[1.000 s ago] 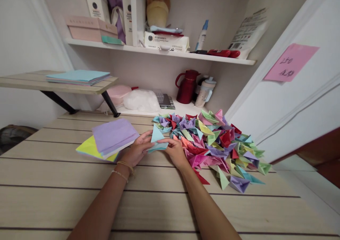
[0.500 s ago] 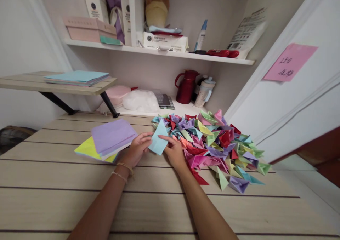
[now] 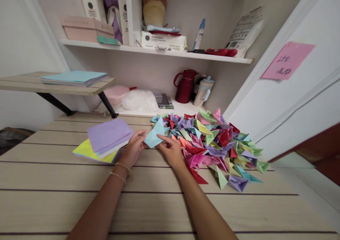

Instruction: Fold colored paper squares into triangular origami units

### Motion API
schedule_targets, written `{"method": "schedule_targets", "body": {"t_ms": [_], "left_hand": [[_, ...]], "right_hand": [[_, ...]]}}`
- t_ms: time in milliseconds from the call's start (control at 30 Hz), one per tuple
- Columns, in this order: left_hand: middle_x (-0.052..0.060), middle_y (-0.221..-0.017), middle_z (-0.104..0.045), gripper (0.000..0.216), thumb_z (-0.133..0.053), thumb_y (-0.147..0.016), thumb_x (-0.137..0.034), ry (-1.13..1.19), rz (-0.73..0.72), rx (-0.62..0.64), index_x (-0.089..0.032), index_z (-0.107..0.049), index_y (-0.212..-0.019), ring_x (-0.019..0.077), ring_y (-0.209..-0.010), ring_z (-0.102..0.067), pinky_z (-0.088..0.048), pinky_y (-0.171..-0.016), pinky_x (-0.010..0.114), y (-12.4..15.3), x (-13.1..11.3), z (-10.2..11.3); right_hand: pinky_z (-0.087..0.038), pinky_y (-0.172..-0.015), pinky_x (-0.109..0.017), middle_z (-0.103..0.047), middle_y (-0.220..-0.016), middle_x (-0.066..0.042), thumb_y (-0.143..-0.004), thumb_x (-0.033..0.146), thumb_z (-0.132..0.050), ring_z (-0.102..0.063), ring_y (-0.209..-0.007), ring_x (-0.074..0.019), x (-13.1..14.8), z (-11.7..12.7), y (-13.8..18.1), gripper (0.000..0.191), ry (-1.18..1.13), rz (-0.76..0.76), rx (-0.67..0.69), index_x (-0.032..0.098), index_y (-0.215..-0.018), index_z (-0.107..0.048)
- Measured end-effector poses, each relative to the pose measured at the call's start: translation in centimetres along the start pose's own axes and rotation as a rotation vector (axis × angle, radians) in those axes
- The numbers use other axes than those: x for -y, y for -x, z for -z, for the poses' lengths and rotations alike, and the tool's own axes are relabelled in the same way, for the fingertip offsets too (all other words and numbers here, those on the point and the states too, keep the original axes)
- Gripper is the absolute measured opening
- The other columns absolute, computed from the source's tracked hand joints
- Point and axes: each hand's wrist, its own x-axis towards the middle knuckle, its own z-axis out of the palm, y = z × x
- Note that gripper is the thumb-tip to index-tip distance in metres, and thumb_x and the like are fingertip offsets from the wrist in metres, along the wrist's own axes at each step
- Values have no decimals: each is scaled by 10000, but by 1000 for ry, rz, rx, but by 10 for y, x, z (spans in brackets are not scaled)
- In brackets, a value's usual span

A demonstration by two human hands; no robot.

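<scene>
A folded piece of light blue paper is held above the wooden table between both hands. My left hand pinches its left corner between thumb and fingers. On the other side, my right hand grips the right edge, index finger on top and thumb underneath. Just left of my left hand lies a stack of purple paper, over yellow sheets. To the right of my right hand spreads a heap of folded paper boats in many colours.
A small raised shelf with a stack of blue-topped paper stands at the back left. Behind the table are a red jug, a tumbler and a white plastic bag. A pink note hangs at the right.
The blue paper has changed from a tall kite-like diamond to a shape with its lower part bent up toward the left. Both hands shifted slightly left with it.
</scene>
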Motion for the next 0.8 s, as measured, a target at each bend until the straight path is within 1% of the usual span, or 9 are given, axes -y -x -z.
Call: {"method": "schedule_targets", "body": {"t_ms": [167, 233, 333, 400, 467, 533, 633, 700, 800], "left_hand": [[5, -688, -642, 384, -686, -640, -274, -184, -14, 46, -157, -589, -992, 103, -506, -569, -424, -504, 213, 2, 2, 1], [5, -688, -640, 305, -668, -651, -286, -202, -38, 57, -152, -614, -919, 109, -516, -575, -442, -534, 228, 2, 3, 1], [27, -760, -663, 246, -643, -675, -360, -207, -42, 118, -150, -640, -805, 139, -596, -607, -475, -633, 275, 3, 2, -1], [33, -748, -670, 261, -645, -674, -395, -271, -41, 150, -149, -653, -764, 156, -643, -612, -473, -676, 286, 5, 1, -4], [32, -700, -666, 260, -671, -655, -390, -381, -47, 151, -143, -657, -736, 160, -662, -606, -463, -677, 274, 6, 0, -5], [23, -666, -655, 276, -691, -643, -372, -446, -60, 139, -140, -649, -785, 150, -636, -597, -450, -637, 255, 7, 0, -6], [-7, -645, -631, 436, -691, -655, -344, -430, -74, 144, -149, -573, -1027, 121, -556, -576, -425, -571, 232, 6, 1, -5], [-8, -668, -632, 533, -691, -662, -322, -423, -59, 168, -152, -505, -1132, 108, -533, -565, -423, -564, 228, 6, 0, -4], [36, -781, -664, 546, -690, -664, -312, -413, -31, 206, -145, -488, -1143, 121, -606, -592, -447, -606, 241, 6, 0, -5]], "right_hand": [[-375, -514, -233, -661, -750, -32, -660, 369, -681, -463, -540, -112, 2, 0, 0, 333, 10, 0, 8, 183, -934, -718], [-392, -525, -239, -662, -709, -32, -682, 398, -662, -497, -552, -125, 1, 0, 0, 282, 3, -16, 8, 175, -842, -725], [-400, -512, -238, -621, -590, -13, -704, 437, -638, -519, -529, -131, 0, 0, -1, 288, 5, -53, -53, 161, -753, -704], [-411, -503, -237, -591, -554, 1, -699, 442, -644, -522, -512, -130, 0, 0, -2, 297, -19, -70, -100, 159, -779, -687], [-426, -497, -237, -567, -555, 18, -697, 429, -651, -515, -497, -125, -1, -1, -2, 328, -91, -77, -122, 166, -893, -658], [-436, -488, -237, -541, -549, 36, -709, 419, -639, -509, -477, -120, -1, -1, -3, 377, -158, -86, -121, 175, -995, -614], [-430, -486, -237, -533, -539, 46, -740, 416, -603, -534, -470, -128, -4, -2, -3, 418, -170, -96, -111, 180, -1082, -564], [-429, -505, -241, -564, -572, 34, -758, 422, -576, -561, -497, -137, -6, -2, -4, 426, -159, -95, -110, 179, -1107, -548], [-436, -555, -249, -602, -627, 5, -778, 448, -533, -573, -562, -144, -9, -2, -5, 333, -113, -82, -92, 165, -938, -606]]}}
